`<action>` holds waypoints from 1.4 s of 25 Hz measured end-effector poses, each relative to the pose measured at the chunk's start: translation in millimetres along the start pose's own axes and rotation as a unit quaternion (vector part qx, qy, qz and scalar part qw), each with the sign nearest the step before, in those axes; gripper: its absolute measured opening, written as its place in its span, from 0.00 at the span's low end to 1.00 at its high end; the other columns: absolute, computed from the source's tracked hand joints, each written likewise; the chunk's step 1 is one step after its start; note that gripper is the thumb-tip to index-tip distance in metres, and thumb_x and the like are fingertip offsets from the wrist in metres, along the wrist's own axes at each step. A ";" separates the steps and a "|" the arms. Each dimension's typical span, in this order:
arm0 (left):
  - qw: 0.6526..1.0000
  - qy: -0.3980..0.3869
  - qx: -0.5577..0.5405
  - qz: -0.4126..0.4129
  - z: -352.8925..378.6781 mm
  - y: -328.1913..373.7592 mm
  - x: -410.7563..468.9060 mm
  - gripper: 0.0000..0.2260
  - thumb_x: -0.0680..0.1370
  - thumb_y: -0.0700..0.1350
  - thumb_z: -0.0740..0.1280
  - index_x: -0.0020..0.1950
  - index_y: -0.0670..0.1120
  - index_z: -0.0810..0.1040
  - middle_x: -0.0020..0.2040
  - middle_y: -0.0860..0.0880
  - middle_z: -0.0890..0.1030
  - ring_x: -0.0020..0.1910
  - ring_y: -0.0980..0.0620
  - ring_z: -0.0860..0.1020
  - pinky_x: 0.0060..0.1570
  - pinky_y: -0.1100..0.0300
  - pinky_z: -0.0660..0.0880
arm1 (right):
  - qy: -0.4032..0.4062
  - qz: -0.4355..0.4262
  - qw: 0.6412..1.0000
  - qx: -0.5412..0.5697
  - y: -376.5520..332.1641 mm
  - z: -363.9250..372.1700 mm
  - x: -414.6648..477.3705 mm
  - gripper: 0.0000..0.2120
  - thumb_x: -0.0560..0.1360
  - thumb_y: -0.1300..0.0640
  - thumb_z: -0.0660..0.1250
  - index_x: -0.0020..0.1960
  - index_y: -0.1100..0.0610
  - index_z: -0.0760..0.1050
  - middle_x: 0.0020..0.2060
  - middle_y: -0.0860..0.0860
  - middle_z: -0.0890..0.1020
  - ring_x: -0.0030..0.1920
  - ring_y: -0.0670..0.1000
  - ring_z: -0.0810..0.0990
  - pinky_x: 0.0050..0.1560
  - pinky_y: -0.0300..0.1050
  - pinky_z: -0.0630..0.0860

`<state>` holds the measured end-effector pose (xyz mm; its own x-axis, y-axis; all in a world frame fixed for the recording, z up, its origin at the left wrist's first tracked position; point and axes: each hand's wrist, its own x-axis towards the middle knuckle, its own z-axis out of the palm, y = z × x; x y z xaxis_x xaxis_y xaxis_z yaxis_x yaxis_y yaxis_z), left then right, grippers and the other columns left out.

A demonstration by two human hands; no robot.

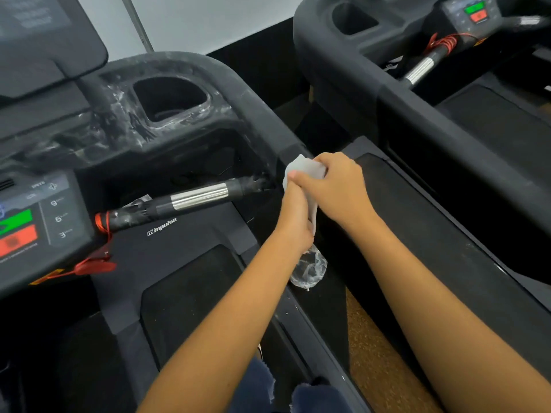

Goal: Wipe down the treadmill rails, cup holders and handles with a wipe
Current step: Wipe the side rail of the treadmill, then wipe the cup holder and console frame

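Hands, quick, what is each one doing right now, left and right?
Left hand: closed around a clear plastic wrapper hanging below the fist.
Right hand: closed, gripping the white wipe.

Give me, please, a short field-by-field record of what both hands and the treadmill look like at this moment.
left hand: closed round a clear plastic wrapper that hangs below it
right hand: pinching the white wipe at the top of the left hand
place: over the side rail, at the end of the handle
cup holder: rim streaked with whitish smears
console: green and red buttons, red safety clip dangling below
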<state>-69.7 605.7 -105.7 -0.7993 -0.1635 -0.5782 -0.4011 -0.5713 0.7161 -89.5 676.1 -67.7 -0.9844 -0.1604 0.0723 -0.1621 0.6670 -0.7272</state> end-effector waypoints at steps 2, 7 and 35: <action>1.000 -0.012 0.003 0.014 -6.9 9.2 -5.0 0.19 0.81 0.51 0.58 0.65 0.42 0.75 0.53 0.47 0.81 0.60 0.48 0.78 0.64 0.51 0.73 | 0.002 0.012 1.000 -0.016 -7.9 11.9 4.8 0.15 0.72 0.53 0.65 0.31 0.58 0.66 0.28 0.50 0.71 0.30 0.49 0.69 0.31 0.44 0.66; 0.957 0.086 0.209 0.180 -19.3 41.7 3.3 0.28 0.75 0.54 0.57 0.71 0.41 0.65 0.71 0.40 0.67 0.69 0.40 0.67 0.68 0.40 0.65 | 0.037 0.009 0.978 0.207 -21.2 14.8 18.0 0.13 0.78 0.59 0.61 0.35 0.58 0.66 0.31 0.54 0.71 0.32 0.46 0.69 0.32 0.38 0.68; 0.924 0.089 0.282 0.244 -68.4 93.7 68.7 0.05 0.75 0.46 0.70 0.40 0.48 0.79 0.34 0.52 0.82 0.34 0.55 0.82 0.38 0.53 0.82 | 0.076 0.002 0.939 -0.335 -11.7 87.9 48.5 0.32 0.80 0.40 0.52 0.73 0.63 0.59 0.67 0.60 0.70 0.65 0.59 0.71 0.59 0.52 0.70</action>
<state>-131.5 485.9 -105.1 -0.8805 -0.4490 -0.1522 -0.2217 0.1060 0.9693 -129.3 596.5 -115.7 -0.9753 -0.0859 0.2034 -0.1154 0.9837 -0.1380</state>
